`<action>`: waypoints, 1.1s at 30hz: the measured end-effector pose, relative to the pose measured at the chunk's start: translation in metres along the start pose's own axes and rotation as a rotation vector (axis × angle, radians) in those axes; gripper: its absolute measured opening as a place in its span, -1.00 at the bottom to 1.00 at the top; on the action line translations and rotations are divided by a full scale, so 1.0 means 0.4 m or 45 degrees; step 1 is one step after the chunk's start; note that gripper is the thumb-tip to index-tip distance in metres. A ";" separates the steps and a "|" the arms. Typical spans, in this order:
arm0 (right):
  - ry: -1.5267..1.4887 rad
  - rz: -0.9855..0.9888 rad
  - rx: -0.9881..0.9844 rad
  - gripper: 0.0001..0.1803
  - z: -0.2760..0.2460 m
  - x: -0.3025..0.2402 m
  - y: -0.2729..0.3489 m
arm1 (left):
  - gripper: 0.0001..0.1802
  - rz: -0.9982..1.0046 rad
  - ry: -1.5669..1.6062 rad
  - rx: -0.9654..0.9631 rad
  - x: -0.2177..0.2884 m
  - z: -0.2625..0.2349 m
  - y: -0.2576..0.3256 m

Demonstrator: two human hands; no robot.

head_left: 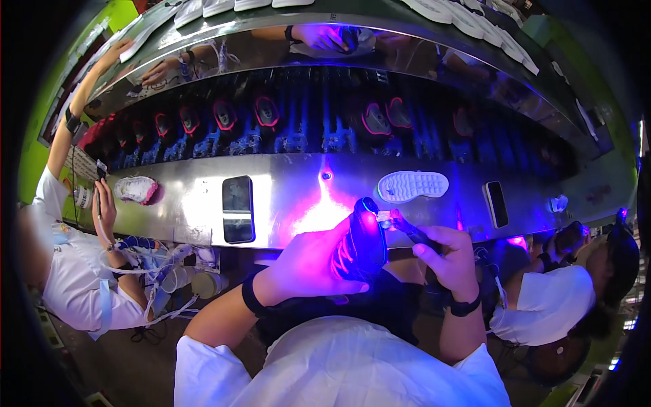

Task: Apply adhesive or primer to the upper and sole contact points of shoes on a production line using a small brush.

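Note:
A dark shoe upper [367, 249] rests in my left hand [305, 263], whose fingers are wrapped round its side, with the toe pointing away from me. Strong blue and purple light falls on both. My right hand [450, 260] grips a brush [412, 230] by its dark handle. The brush's pale tip is at the upper's toe edge; whether it touches is hard to see in the glare. Just beyond the toe, a white shoe sole [412, 186] lies tread side up on the steel bench [285, 183].
A dark phone [237, 209] lies left of my hands, another phone [496, 203] right. Behind the bench, a rack [312, 115] carries several dark uppers with red edges. Left, a co-worker [81, 278] reaches up near a pale sole [135, 190]. Another person [542, 302] sits right.

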State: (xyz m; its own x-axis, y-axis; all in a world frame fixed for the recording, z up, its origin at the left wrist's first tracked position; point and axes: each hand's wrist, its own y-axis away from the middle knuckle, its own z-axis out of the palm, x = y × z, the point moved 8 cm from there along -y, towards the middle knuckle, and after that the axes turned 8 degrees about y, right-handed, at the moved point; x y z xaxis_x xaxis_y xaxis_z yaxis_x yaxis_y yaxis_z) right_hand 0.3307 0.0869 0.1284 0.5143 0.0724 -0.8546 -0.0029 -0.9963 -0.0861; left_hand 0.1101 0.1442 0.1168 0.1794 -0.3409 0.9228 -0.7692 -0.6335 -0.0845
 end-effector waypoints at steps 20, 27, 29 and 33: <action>-0.107 0.246 -0.107 -0.70 0.008 0.201 0.181 | -0.38 -0.592 1.002 -0.089 -0.092 0.130 -0.070; -0.026 0.231 0.042 -0.69 -0.032 0.152 0.054 | -0.46 -0.575 0.988 -0.017 -0.083 0.130 -0.084; -0.042 0.272 0.025 -0.67 -0.018 0.152 0.056 | -0.47 -0.563 1.040 0.030 -0.085 0.121 -0.073; -0.172 0.206 -0.079 -0.66 0.023 0.179 0.129 | -0.47 -0.427 1.123 0.024 -0.101 0.115 -0.050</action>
State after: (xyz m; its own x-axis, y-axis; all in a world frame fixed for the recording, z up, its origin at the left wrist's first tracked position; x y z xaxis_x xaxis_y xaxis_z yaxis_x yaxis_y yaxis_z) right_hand 0.3596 0.0413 0.0583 0.3920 -0.0871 -0.9158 -0.0212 -0.9961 0.0857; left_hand 0.1464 0.1385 0.0641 -0.1453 0.5050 0.8508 -0.7502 -0.6169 0.2380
